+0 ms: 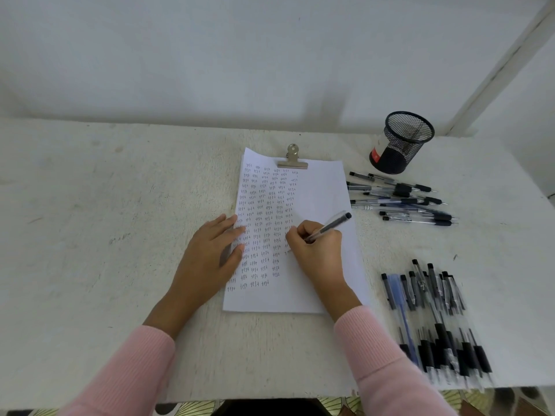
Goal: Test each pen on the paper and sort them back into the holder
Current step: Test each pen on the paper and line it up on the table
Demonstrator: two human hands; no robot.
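Nearest me, my pink sleeves (129, 370) come up over the front edge of the tabletop (90, 205). To the right of my right grip (315, 249), and closer to me than it, the near pens (435, 319) lie packed side by side with their points toward me. They are too blurred to count.

My right grip is curled round a pen (330, 226), pinching it low down. The barrel slants up and away to the right of my knuckles. The point is hidden under my fingers, so I cannot tell whether it touches the paper (324, 187). This grip rests on the paper at the right end of the written rows.

To its left, apart from it, my left grip (210, 253) lies released. Its fingers are straight and flat, with the palm on the tabletop and the fingertips over the paper's left edge.

The paper runs away from both grips. Small columns of the word "test" fill its left part, and the strip to the right of my right grip is blank.

Beyond my right grip and to its right, just off the paper's edge, the far pens (402, 199) lie crosswise, points to the right. Straight beyond the grip, a metal clip (292, 160) bites the paper's far edge. Farthest off, beyond the far pens, the black mesh holder (401, 142) stands upright near the wall (210, 55).
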